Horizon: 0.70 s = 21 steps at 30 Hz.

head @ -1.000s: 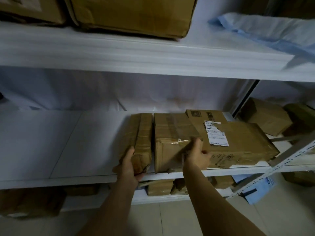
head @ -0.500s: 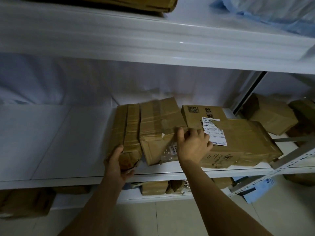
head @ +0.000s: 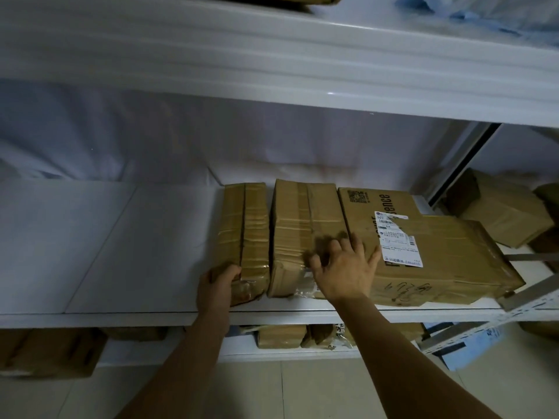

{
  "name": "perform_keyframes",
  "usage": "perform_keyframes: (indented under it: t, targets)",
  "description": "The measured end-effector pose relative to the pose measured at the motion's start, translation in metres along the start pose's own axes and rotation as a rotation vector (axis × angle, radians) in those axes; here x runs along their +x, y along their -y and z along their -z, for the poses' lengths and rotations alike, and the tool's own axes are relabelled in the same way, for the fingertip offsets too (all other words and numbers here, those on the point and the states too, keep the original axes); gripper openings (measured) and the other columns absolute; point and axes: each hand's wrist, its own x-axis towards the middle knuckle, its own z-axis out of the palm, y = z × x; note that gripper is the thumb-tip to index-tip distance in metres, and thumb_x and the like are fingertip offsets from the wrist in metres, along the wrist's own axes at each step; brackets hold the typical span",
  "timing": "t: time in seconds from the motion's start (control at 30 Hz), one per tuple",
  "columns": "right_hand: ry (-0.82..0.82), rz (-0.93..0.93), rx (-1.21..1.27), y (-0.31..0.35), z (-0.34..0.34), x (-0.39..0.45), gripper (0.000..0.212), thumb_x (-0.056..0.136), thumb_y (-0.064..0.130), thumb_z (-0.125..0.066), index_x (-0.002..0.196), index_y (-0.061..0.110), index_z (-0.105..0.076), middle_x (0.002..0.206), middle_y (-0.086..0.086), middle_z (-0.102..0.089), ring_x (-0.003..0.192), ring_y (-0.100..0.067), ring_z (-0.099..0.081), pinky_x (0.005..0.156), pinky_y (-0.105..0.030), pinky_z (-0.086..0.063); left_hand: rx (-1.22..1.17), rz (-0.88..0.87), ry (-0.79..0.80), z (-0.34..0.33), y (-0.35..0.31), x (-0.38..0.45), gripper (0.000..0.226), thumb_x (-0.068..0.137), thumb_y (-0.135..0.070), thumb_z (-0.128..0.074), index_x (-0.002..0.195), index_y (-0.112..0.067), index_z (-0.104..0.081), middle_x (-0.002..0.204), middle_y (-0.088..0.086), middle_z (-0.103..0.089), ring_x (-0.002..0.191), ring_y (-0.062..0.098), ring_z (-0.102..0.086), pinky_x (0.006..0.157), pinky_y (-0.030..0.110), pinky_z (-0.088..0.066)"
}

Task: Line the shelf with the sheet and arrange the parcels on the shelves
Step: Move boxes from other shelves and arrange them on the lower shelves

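Three brown parcels lie side by side on the white-lined middle shelf (head: 136, 252). My left hand (head: 218, 284) grips the near end of the narrow taped parcel (head: 246, 234) on the left. My right hand (head: 344, 267) rests flat with fingers spread on the near part of the middle parcel (head: 299, 225), its fingertips reaching the big flat carton (head: 438, 255) with a white label on the right. The white sheet (head: 151, 140) also covers the back wall behind the shelf.
The upper shelf (head: 272, 65) overhangs close above, with a box edge and a crumpled blue sheet (head: 484, 10) on it. More parcels (head: 508, 213) sit in the bay to the right, past a metal upright (head: 462, 161). Boxes (head: 51, 352) fill the bottom shelf above a tiled floor.
The middle parcel has turned from skewed to straight, lined up beside the others. My right hand has flattened on top of it. The view has dropped slightly.
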Motion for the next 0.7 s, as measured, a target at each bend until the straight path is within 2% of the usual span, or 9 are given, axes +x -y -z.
perform_keyframes:
  t: [0.1, 0.23, 0.33, 0.43, 0.47, 0.53, 0.6, 0.63, 0.7]
  targets:
    - [-0.006, 0.029, -0.046, -0.003, 0.004, 0.002, 0.045, 0.092, 0.057, -0.036, 0.109, 0.025, -0.061, 0.121, 0.005, -0.057, 0.129, -0.022, -0.039, 0.113, -0.058, -0.005, 0.07, -0.107, 0.016, 0.002, -0.007, -0.004, 0.071, 0.063, -0.045, -0.074, 0.127, -0.022, -0.054, 0.113, 0.004, -0.062, 0.105, 0.027, -0.058, 0.097, 0.046, -0.047]
    - [-0.01, 0.034, -0.057, -0.003, 0.005, -0.001, 0.044, 0.092, 0.055, -0.037, 0.108, 0.024, -0.063, 0.117, 0.004, -0.057, 0.122, -0.021, -0.046, 0.114, -0.055, -0.006, 0.131, -0.11, -0.01, 0.006, -0.001, -0.01, 0.059, 0.076, -0.028, -0.076, 0.129, -0.02, -0.053, 0.11, 0.002, -0.059, 0.105, 0.025, -0.055, 0.097, 0.04, -0.045]
    - [0.01, 0.03, -0.062, 0.0, 0.007, -0.003, 0.043, 0.093, 0.053, -0.036, 0.111, 0.023, -0.061, 0.117, 0.004, -0.055, 0.12, -0.02, -0.048, 0.115, -0.054, -0.005, 0.166, -0.087, 0.052, 0.01, -0.008, -0.011, 0.055, 0.074, -0.029, -0.076, 0.125, -0.021, -0.057, 0.11, 0.002, -0.062, 0.102, 0.024, -0.058, 0.094, 0.039, -0.047]
    - [0.054, 0.001, -0.052, 0.001, 0.012, -0.004, 0.042, 0.095, 0.05, -0.034, 0.117, 0.022, -0.057, 0.119, 0.003, -0.055, 0.117, -0.02, -0.052, 0.115, -0.055, -0.006, 0.202, -0.063, 0.119, 0.012, -0.018, -0.011, 0.054, 0.056, -0.043, -0.075, 0.107, -0.029, -0.063, 0.113, 0.006, -0.069, 0.101, 0.027, -0.064, 0.096, 0.046, -0.05]
    - [0.062, -0.006, -0.048, 0.001, 0.013, -0.005, 0.042, 0.095, 0.049, -0.034, 0.118, 0.022, -0.056, 0.122, 0.003, -0.055, 0.119, -0.02, -0.051, 0.115, -0.055, -0.007, 0.217, -0.068, 0.122, 0.012, -0.021, -0.014, 0.055, 0.056, -0.043, -0.075, 0.107, -0.028, -0.061, 0.115, 0.007, -0.068, 0.102, 0.027, -0.064, 0.096, 0.046, -0.049]
    - [0.069, 0.015, -0.012, 0.002, 0.02, -0.01, 0.04, 0.096, 0.045, -0.036, 0.121, 0.023, -0.057, 0.128, 0.002, -0.054, 0.122, -0.019, -0.048, 0.113, -0.05, -0.015, 0.245, -0.086, 0.083, 0.014, -0.029, -0.028, 0.063, 0.065, -0.041, -0.076, 0.121, -0.019, -0.057, 0.122, 0.008, -0.063, 0.107, 0.029, -0.061, 0.097, 0.041, -0.048]
    - [0.084, 0.054, 0.092, 0.01, 0.033, -0.017, 0.031, 0.095, 0.036, -0.043, 0.116, 0.02, -0.059, 0.127, -0.001, -0.055, 0.113, -0.018, -0.053, 0.102, -0.038, -0.038, 0.26, -0.103, -0.027, 0.02, -0.044, -0.046, 0.063, 0.08, -0.034, -0.071, 0.132, -0.008, -0.049, 0.127, 0.011, -0.058, 0.115, 0.032, -0.055, 0.093, 0.031, -0.043]
    - [0.086, 0.063, 0.158, 0.017, 0.043, -0.022, 0.024, 0.094, 0.029, -0.049, 0.113, 0.018, -0.061, 0.124, -0.002, -0.055, 0.104, -0.018, -0.057, 0.09, -0.032, -0.047, 0.277, -0.115, -0.084, 0.026, -0.053, -0.055, 0.053, 0.085, -0.029, -0.066, 0.13, -0.005, -0.051, 0.127, 0.014, -0.058, 0.114, 0.032, -0.055, 0.089, 0.031, -0.042]
    - [0.044, 0.056, 0.247, 0.038, 0.069, -0.032, 0.02, 0.092, 0.015, -0.054, 0.109, 0.019, -0.063, 0.12, -0.001, -0.055, 0.093, -0.019, -0.062, 0.076, -0.027, -0.052, 0.323, -0.168, -0.14, 0.039, -0.074, -0.074, 0.027, 0.09, -0.02, -0.059, 0.111, -0.004, -0.064, 0.114, 0.016, -0.065, 0.1, 0.03, -0.059, 0.082, 0.03, -0.044]
